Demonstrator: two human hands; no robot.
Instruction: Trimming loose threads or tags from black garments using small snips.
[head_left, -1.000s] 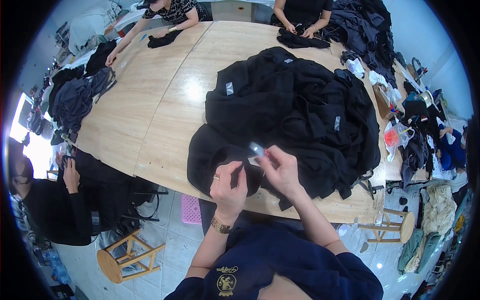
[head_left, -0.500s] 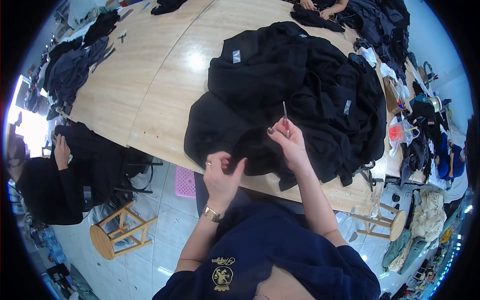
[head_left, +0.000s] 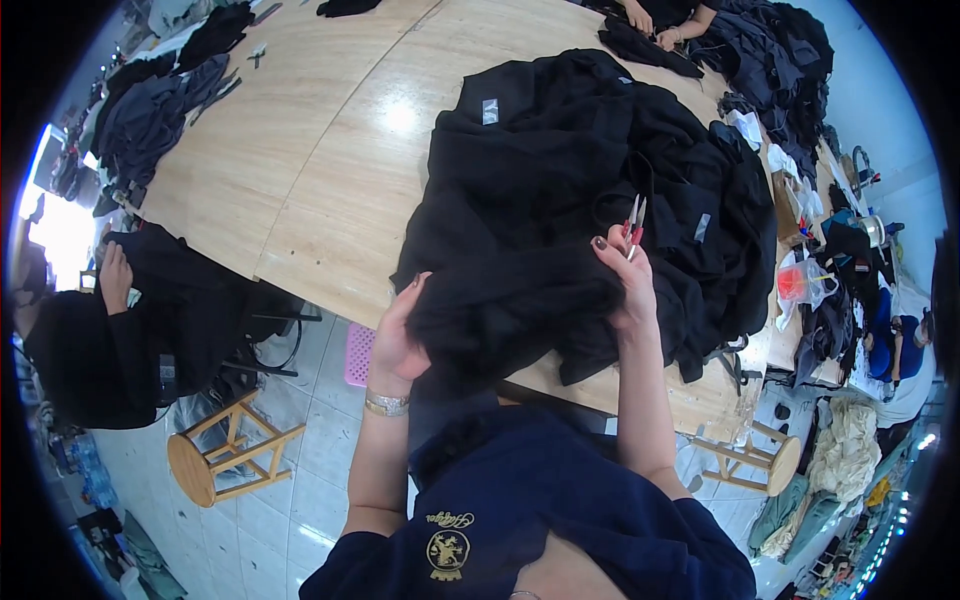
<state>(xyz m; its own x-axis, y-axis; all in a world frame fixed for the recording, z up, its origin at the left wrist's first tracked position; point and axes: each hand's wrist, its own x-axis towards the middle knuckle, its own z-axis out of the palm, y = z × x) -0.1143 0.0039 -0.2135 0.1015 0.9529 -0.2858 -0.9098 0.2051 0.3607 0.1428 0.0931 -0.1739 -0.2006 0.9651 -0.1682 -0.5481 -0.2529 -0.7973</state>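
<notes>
A stretch of black garment (head_left: 515, 300) is raised off the table between my two hands, slightly smeared by motion. My left hand (head_left: 402, 335) grips its left end, the fingers partly hidden by the cloth. On the other side my right hand (head_left: 632, 280) holds the right end. That same hand also keeps a pair of red-handled thread snips (head_left: 634, 222), their blades pointing up and away from me. Beyond lies a heap of black garments (head_left: 560, 130), with small light labels (head_left: 490, 111) showing on it.
The pale wooden table (head_left: 340, 170) spreads to the left and far side. At the far right a co-worker's hands (head_left: 655, 28) handle dark cloth. Another person in black (head_left: 100, 340) sits at left. Wooden stools (head_left: 200, 470) stand on the tiled floor. A clear bag with a red drink (head_left: 800, 282) sits at right.
Both hands have taken hold of the black garment and lifted part of it. My right hand has moved right, carrying the snips; my left hand, bare before, has shifted slightly left.
</notes>
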